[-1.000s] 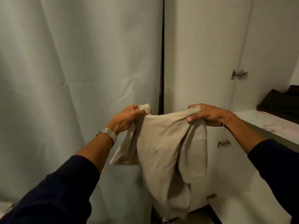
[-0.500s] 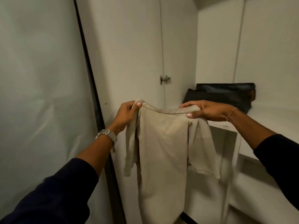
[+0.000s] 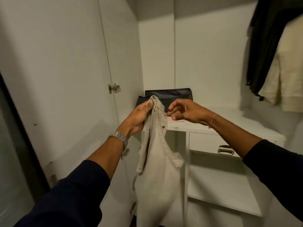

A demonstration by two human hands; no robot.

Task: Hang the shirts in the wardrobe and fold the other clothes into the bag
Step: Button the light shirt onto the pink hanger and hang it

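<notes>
A beige garment with small buttons (image 3: pixel 157 169) hangs down in front of me, bunched at its top in my left hand (image 3: pixel 137 118), which grips it. My right hand (image 3: pixel 185 112) is just to the right of the garment's top edge, fingers loosely curled, holding nothing. Behind the hands a dark bag (image 3: pixel 170 97) lies on the white wardrobe shelf (image 3: pixel 229 122). At the upper right, a dark garment (image 3: pixel 268 38) and a cream one (image 3: pixel 285 76) hang inside the wardrobe.
The white wardrobe door (image 3: pixel 65 71) with a metal hinge (image 3: pixel 113 87) stands open to the left. Below the shelf is a drawer with a metal handle (image 3: pixel 226 151) and a lower shelf (image 3: pixel 221 194). A pink flat item (image 3: pixel 176 119) lies on the shelf.
My view has swung right into the wardrobe. My right hand has let go of the garment's top edge, and the garment now hangs from my left hand alone.
</notes>
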